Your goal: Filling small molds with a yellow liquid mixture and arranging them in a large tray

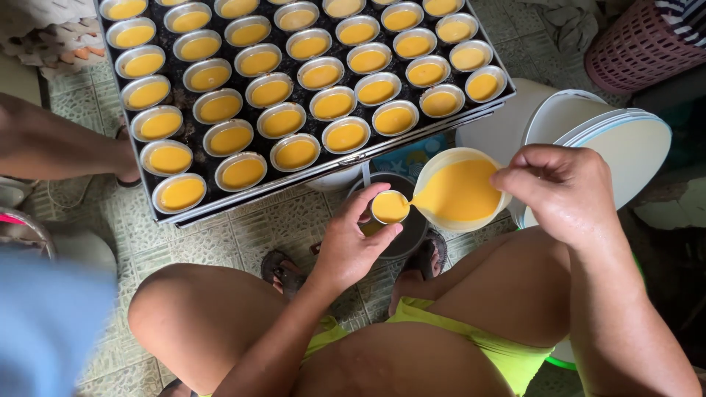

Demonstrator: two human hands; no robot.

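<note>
Bare knees up close, then left hand (351,242) pinching a small foil cup (390,206) by its rim, right hand (562,192) gripping the tilted jug (460,190), pouring yellow batter over the dark bowl (412,220); probably flimsy, spill-prone; filled tray (323,170) beyond

Bare left hand (351,246) and bare right hand (562,187), no rings, forearms unsleeved. Bright yellow-green fabric shorts (482,345) over bare thighs. Dark strapped sandals (281,270) on both feet.

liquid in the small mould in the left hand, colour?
Yellow-orange, like the filled moulds on the tray; small mould, head view.
</note>
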